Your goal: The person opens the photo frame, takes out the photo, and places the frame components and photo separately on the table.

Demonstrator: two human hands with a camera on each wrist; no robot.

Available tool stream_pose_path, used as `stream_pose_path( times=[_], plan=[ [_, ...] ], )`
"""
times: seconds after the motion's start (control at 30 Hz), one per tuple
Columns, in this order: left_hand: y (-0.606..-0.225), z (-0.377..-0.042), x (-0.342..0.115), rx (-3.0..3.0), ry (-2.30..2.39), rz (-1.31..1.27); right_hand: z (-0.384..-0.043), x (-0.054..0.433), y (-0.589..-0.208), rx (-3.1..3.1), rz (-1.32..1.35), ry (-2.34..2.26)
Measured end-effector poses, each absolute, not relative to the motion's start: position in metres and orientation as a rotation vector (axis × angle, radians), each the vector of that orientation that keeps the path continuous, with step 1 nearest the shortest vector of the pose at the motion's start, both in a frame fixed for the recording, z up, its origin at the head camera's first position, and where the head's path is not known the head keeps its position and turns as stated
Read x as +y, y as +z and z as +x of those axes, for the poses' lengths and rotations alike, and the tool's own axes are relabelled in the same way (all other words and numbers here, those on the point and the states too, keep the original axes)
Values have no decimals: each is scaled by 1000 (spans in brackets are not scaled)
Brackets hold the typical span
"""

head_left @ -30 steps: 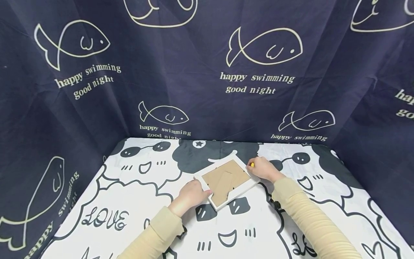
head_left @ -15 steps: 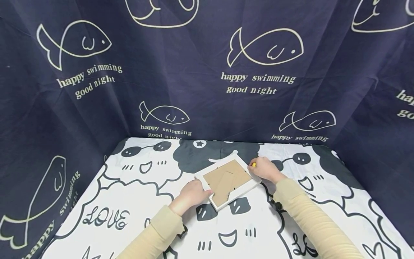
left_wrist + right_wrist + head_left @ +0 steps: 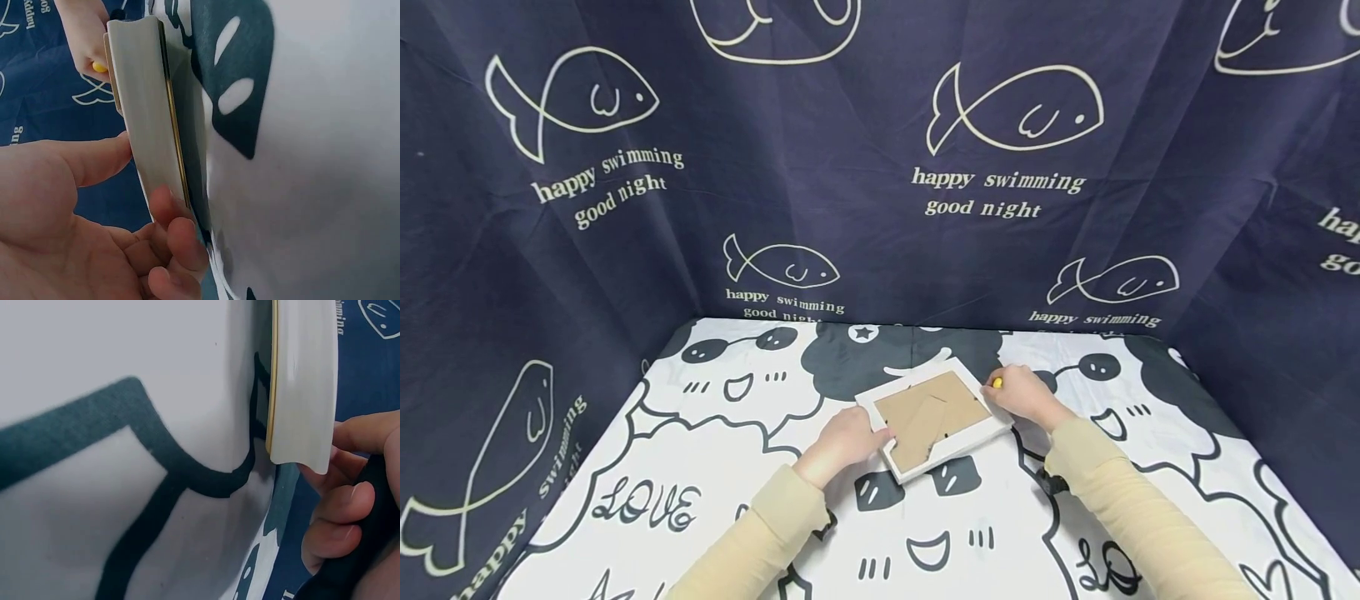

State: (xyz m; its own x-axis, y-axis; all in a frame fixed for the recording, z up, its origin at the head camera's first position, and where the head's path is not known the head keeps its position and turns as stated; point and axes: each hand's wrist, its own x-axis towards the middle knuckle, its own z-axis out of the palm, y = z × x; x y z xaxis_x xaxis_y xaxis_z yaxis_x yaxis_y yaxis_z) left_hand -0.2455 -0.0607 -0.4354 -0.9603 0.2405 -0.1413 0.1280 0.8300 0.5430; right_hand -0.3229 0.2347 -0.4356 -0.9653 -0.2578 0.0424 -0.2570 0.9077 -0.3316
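Note:
A white picture frame [image 3: 951, 446] lies back side up near the middle of the cloth, turned at an angle. Its brown cardboard back [image 3: 898, 414] bears a folded stand [image 3: 925, 421] and small dark tabs along the edges. My left hand [image 3: 847, 437] grips the frame's left side, thumb on top and fingers curled at the outer edge. At the right side, my right hand [image 3: 1021, 390] curls round a tool with a dark handle [image 3: 375, 487] and a yellow end [image 3: 997, 382]. Its fingertips meet the frame's edge. The tool's working tip is hidden.
A white cloth [image 3: 715, 467] with black cartoon drawings covers the table. Dark blue curtains [image 3: 872, 167] printed with fish enclose the back and both sides. Dark straps show at the wrists below both sleeves [image 3: 1112, 483].
The frame has shifted slightly to the right and turned a little. Both hands have moved along with it, the left still gripping the frame and the right still holding the tool.

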Motion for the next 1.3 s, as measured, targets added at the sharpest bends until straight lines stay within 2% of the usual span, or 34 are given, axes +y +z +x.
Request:
stream_pose_path(
  times=[0.6, 1.3],
  plan=[
    [-429, -266, -63, 2804, 731, 326, -302, 233, -426, 3058, -273, -603],
    [-422, -285, -63, 2803, 672, 254, -279, 224, -420, 2952, -164, -724]
  ],
)
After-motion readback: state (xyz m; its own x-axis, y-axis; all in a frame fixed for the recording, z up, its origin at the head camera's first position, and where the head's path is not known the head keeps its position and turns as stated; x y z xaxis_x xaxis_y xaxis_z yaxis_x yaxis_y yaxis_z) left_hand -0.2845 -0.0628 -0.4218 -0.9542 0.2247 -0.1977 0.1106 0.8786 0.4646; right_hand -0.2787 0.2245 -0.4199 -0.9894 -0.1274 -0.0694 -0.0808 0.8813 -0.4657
